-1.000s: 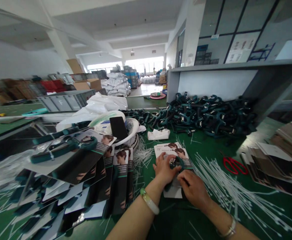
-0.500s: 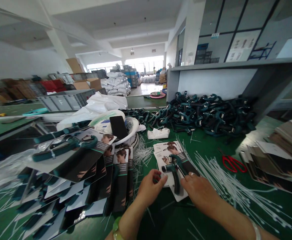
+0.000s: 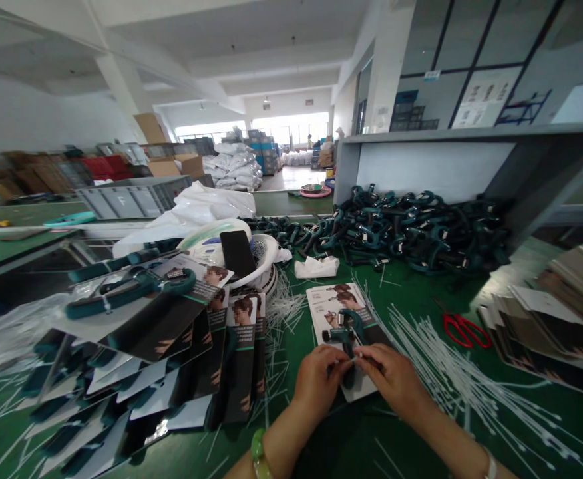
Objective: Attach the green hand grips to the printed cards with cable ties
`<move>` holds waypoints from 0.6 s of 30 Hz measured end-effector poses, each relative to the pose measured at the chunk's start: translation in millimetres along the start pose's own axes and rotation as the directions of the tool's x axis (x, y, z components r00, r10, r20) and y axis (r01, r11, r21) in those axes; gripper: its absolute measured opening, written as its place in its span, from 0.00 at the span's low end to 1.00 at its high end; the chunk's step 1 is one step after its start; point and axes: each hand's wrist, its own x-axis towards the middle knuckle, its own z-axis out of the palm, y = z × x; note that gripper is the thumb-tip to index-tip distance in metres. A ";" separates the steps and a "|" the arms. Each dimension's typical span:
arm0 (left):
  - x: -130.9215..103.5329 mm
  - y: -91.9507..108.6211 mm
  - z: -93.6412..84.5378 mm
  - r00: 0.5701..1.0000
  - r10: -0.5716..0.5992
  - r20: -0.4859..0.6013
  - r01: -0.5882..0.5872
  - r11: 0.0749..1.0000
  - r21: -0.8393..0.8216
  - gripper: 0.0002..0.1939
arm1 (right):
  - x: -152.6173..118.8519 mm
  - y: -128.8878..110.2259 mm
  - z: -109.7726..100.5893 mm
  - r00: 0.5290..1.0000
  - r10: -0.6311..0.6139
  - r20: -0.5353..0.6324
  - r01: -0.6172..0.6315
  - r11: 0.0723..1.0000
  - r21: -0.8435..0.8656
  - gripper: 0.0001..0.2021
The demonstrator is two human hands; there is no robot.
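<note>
A dark green hand grip (image 3: 344, 320) lies on a printed card (image 3: 320, 304) in front of me. Over its handle, the fingertips of my left hand (image 3: 317, 376) and my right hand (image 3: 390, 376) meet in a pinch. Between them is a thin white strip, probably a cable tie (image 3: 353, 359), which both hands pinch. The lower part of the grip is partly hidden by my fingers. Loose white cable ties (image 3: 451, 372) spread to the right of my right hand. Left of my left hand are carded grips (image 3: 162, 319) in a stacked pile.
A heap of green grips (image 3: 401, 229) lies under a grey shelf (image 3: 451, 133). Red scissors (image 3: 466, 330) and stacked cards (image 3: 551, 326) are on the right. A black phone (image 3: 237, 254) rests on a white bowl (image 3: 266, 261). A folded tissue (image 3: 316, 267) lies ahead.
Both hands have come together over the grip; they were apart on either side of it. The cards beneath the grip now lie more evenly stacked.
</note>
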 end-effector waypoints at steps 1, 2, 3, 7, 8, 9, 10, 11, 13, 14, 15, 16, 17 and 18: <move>0.6 0.4 1.5 1.000 0.000 -0.004 0.000 1.000 0.031 0.05 | -1.3 2.0 2.5 0.999 0.013 -0.035 -0.013 1.000 -0.003 0.11; 0.9 0.4 2.6 1.000 -0.001 -0.010 0.001 0.998 0.057 0.06 | -2.5 3.4 4.7 0.998 0.022 -0.066 -0.023 1.000 -0.016 0.12; 1.0 0.0 3.5 1.000 0.001 -0.016 0.000 0.997 0.075 0.06 | -3.4 4.2 6.7 0.996 0.018 -0.086 -0.022 0.999 -0.042 0.11; -0.5 -2.4 4.1 0.999 0.027 -0.021 -0.025 0.995 0.099 0.08 | -4.5 3.5 11.6 0.987 -0.132 -0.097 0.111 0.975 -0.190 0.12; -0.9 -2.9 3.8 0.999 0.027 -0.020 -0.025 0.994 0.105 0.08 | -4.5 3.2 12.1 0.980 -0.167 -0.105 0.142 0.967 -0.210 0.12; -1.2 -3.3 3.3 1.000 0.024 -0.018 -0.022 0.993 0.113 0.08 | -4.5 2.9 12.3 0.975 -0.190 -0.119 0.160 0.962 -0.222 0.12; -1.4 -3.6 2.8 1.000 0.019 -0.016 -0.017 0.992 0.122 0.08 | -4.6 2.8 12.3 0.971 -0.199 -0.134 0.166 0.960 -0.227 0.12; -1.5 -3.7 2.3 1.000 0.015 -0.013 -0.014 0.991 0.129 0.08 | -4.8 2.7 12.0 0.969 -0.200 -0.147 0.163 0.960 -0.228 0.12; -1.5 -3.4 1.2 1.000 0.008 -0.007 -0.007 0.991 0.137 0.09 | -5.3 2.4 10.9 0.970 -0.188 -0.155 0.151 0.963 -0.224 0.12; -1.5 -3.0 0.7 1.000 0.004 -0.004 -0.003 0.991 0.137 0.09 | -5.6 2.1 10.2 0.972 -0.182 -0.150 0.145 0.964 -0.224 0.12; -1.4 -2.6 0.4 1.000 0.002 -0.002 -0.002 0.991 0.135 0.09 | -5.7 1.7 9.5 0.974 -0.175 -0.142 0.140 0.964 -0.226 0.12; -1.3 -2.3 0.1 1.000 0.003 0.000 -0.003 0.991 0.132 0.09 | -5.7 1.1 9.0 0.977 -0.168 -0.129 0.136 0.964 -0.229 0.12; -1.3 -2.0 -0.1 1.000 0.005 0.003 -0.005 0.992 0.129 0.09 | -5.6 0.6 8.5 0.980 -0.164 -0.115 0.134 0.963 -0.234 0.12; -1.2 -1.8 -0.3 1.000 0.008 0.004 -0.008 0.992 0.127 0.09 | -5.4 0.2 8.2 0.981 -0.163 -0.103 0.134 0.962 -0.239 0.12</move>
